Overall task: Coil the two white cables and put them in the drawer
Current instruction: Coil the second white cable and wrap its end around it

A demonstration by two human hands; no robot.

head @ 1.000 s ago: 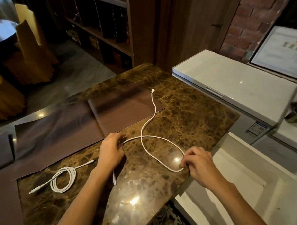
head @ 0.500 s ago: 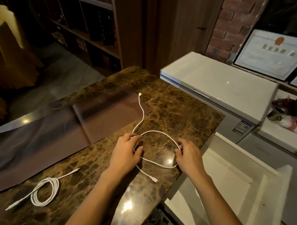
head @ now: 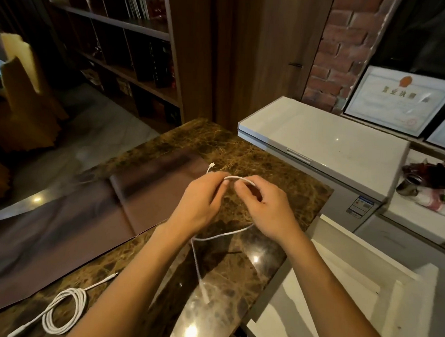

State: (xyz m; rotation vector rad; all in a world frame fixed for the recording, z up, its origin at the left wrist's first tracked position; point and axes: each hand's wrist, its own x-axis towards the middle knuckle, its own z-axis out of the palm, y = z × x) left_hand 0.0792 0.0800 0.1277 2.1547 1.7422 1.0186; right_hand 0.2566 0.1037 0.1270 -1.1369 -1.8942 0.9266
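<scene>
The loose white cable [head: 223, 236] was thin, smooth and uncoiled, held just above the brown marble counter [head: 279, 176] near its far right part. A short arc of it bridged the two hands. One small plug end poked out beyond the left hand [head: 199, 203]. From beneath the right hand [head: 268, 208] the rest swept back toward the person in a slack curve, then ran down to a second plug, which was blurred near the counter's front edge. Each hand's grip was pinched on the cable, fingertips and thumb closed on the arc, with the two grips near each other but apart.

The second white cable [head: 64, 311] lay already wound in a neat multi-turn ring at the near left of the counter, with both of its tails straying out. A brown mat [head: 61, 212] covered the counter's left side. The white drawer [head: 364, 289] stood open just to the right of the counter, below its top. A white chest freezer [head: 319, 137] sat beyond it.
</scene>
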